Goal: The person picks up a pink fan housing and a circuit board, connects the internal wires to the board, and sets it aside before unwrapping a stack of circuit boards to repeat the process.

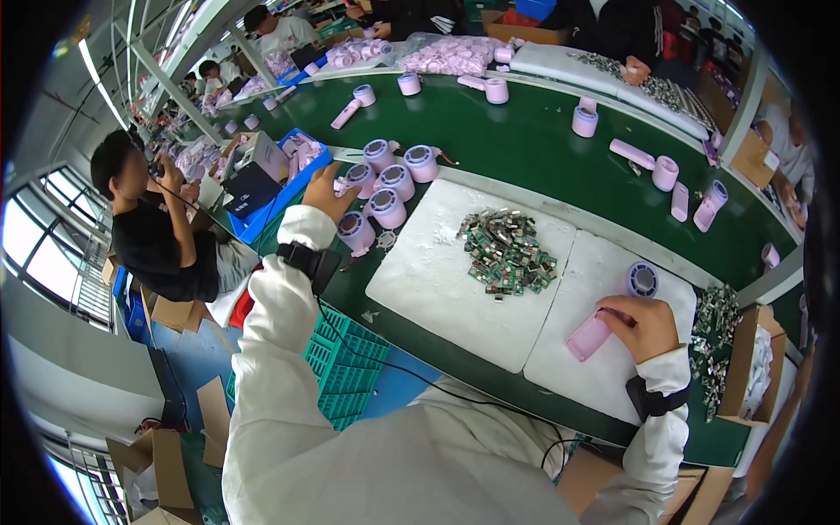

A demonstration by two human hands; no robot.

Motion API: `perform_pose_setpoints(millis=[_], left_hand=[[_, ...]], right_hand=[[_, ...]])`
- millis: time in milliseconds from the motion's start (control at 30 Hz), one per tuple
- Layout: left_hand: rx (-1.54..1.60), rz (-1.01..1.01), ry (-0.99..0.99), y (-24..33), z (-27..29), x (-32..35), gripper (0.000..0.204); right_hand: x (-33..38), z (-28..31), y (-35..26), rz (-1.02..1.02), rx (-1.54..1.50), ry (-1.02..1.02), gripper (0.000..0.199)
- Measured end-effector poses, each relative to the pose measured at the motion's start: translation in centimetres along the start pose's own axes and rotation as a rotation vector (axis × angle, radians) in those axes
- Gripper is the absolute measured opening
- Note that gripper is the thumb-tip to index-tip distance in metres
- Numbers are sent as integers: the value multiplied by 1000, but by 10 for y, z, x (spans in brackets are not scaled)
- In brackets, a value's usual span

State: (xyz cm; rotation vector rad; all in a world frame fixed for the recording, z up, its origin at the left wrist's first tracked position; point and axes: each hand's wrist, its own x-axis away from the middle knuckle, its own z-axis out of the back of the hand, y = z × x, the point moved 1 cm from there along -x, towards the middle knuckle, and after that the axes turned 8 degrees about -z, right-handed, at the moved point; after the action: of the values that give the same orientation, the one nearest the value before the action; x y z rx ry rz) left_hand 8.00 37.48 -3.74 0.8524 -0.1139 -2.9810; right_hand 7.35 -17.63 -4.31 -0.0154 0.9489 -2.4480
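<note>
My right hand (645, 325) grips a pink hair-dryer-shaped housing (612, 311) lying on a white foam pad (604, 367), its round grille end pointing away from me. My left hand (328, 188) reaches out to a cluster of several pink round housings (385, 188) on the green belt (525, 140), its fingers closing on one at the cluster's left edge. A pile of small green circuit boards (507, 252) lies on a second white foam pad (455, 280) between my hands.
More pink housings and handles are scattered along the belt. A blue bin (289, 179) stands left of the cluster, a green crate (350, 367) under the table edge. Small metal parts (713, 341) lie at right. Other people work at left and across the belt.
</note>
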Motion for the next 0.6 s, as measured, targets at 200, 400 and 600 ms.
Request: perform_pose_setpoints(millis=[200, 400, 600], left_hand=[[435, -375, -120, 163, 55, -2, 40], [660, -648, -492, 256, 43, 31, 33], [472, -866, -254, 274, -2, 33, 25]], right_hand=[[-2, 3, 4, 74, 51, 26, 15], [-5, -5, 6, 152, 120, 92, 12], [21, -11, -18, 93, -31, -33, 12]])
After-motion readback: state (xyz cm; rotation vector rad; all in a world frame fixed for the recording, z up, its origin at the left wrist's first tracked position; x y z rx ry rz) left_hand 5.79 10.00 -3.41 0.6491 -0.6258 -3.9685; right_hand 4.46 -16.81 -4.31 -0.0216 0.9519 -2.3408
